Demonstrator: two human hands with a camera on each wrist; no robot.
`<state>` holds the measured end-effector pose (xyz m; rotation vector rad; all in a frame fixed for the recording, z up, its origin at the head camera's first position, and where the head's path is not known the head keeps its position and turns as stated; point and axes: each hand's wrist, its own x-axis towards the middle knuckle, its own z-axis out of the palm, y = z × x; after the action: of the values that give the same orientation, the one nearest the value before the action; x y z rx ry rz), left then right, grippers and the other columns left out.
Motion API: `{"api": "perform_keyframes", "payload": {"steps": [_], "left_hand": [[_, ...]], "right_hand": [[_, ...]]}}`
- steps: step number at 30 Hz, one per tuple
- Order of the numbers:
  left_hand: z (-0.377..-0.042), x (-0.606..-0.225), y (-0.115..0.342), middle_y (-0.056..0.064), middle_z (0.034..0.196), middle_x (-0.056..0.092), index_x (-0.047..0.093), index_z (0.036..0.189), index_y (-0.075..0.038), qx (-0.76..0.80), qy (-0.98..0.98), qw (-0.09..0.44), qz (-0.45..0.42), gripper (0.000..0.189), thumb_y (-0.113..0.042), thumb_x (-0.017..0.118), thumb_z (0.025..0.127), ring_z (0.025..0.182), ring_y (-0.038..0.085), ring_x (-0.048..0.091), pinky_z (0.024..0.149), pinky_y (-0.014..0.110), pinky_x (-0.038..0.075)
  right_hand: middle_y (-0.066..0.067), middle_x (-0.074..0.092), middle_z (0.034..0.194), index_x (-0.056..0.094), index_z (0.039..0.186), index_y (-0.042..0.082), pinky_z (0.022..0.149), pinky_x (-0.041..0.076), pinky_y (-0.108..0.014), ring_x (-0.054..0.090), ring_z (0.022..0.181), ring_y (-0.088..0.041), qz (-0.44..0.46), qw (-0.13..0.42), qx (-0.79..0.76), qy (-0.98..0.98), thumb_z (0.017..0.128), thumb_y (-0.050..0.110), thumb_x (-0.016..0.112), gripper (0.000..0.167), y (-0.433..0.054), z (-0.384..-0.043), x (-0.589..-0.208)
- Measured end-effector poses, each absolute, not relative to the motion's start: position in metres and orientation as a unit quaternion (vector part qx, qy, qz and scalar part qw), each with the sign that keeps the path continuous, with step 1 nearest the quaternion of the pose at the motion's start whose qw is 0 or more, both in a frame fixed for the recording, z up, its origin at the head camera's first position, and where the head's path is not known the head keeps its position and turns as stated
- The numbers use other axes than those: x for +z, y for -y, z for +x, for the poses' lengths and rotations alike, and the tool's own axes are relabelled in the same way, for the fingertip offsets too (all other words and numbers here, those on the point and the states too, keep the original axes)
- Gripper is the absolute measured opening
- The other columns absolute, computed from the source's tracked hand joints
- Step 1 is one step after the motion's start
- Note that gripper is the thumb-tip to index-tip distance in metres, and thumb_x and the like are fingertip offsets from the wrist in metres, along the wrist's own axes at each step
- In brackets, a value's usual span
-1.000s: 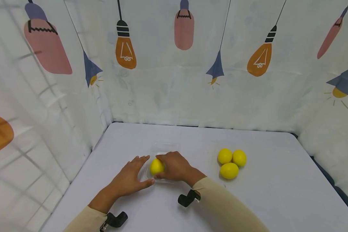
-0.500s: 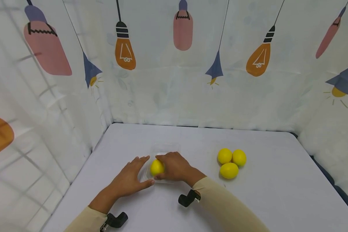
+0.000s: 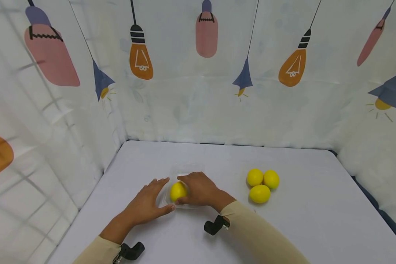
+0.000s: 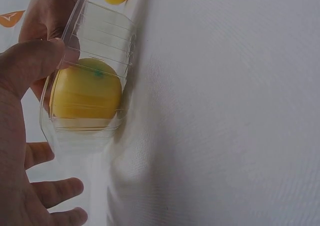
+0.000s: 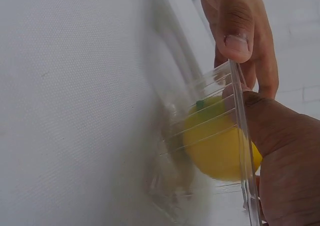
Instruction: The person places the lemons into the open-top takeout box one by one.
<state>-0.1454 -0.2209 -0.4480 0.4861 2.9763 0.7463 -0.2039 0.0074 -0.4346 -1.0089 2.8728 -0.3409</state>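
A yellow lemon with a green tip sits inside a clear plastic container on the table. Its upper side shows in the head view, between both hands. My right hand reaches over the container's right side, with thumb and fingers curled round the lemon. Through the clear wall in the right wrist view, the right thumb tip shows against the lemon. My left hand is at the container's left side, fingers spread and fairly straight, thumb at the near rim. The right hand covers part of the container.
Three more lemons lie clustered on the white table, right of the container. Behind the table hangs a white curtain printed with lamps and bulbs. A black wrist camera sits on the right sleeve.
Both hands stay nearly in place around the container. The lemon shows slightly lower and a little more of it is visible beside the right hand. The head view has shifted slightly.
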Motion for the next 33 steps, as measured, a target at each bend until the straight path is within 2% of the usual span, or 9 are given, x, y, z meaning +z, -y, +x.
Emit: {"api": "perform_keyframes", "payload": {"steps": [11, 21, 33], "left_hand": [[-0.147, -0.449, 0.217, 0.016, 0.159, 0.041, 0.040, 0.158, -0.015, 0.236, -0.959, 0.018, 0.153, 0.096, -0.066, 0.073, 0.084, 0.147, 0.048, 0.030, 0.115, 0.069, 0.023], [-0.147, -0.449, 0.218, 0.016, 0.158, 0.042, 0.040, 0.158, -0.015, 0.234, -0.961, 0.018, 0.150, 0.096, -0.067, 0.072, 0.084, 0.147, 0.048, 0.031, 0.116, 0.068, 0.023], [-0.147, -0.449, 0.217, 0.017, 0.157, 0.042, 0.041, 0.157, -0.014, 0.237, -0.960, 0.023, 0.148, 0.093, -0.060, 0.076, 0.084, 0.146, 0.048, 0.031, 0.116, 0.068, 0.022]], "right_hand": [[0.004, 0.059, 0.144, 0.054, 0.150, 0.022, 0.115, 0.037, -0.044, 0.054, 0.132, -0.022, -0.333, 0.026, -0.140, -0.932, 0.084, 0.067, 0.073, 0.082, -0.030, -0.206, -0.428], [0.003, 0.057, 0.147, 0.052, 0.152, 0.025, 0.110, 0.044, -0.045, 0.052, 0.133, -0.022, -0.307, 0.043, -0.161, -0.937, 0.084, 0.067, 0.073, 0.082, -0.055, -0.202, -0.420], [0.001, 0.058, 0.145, 0.052, 0.151, 0.022, 0.109, 0.045, -0.045, 0.052, 0.133, -0.022, -0.291, 0.036, -0.166, -0.941, 0.085, 0.064, 0.074, 0.082, -0.086, -0.196, -0.415]]}}
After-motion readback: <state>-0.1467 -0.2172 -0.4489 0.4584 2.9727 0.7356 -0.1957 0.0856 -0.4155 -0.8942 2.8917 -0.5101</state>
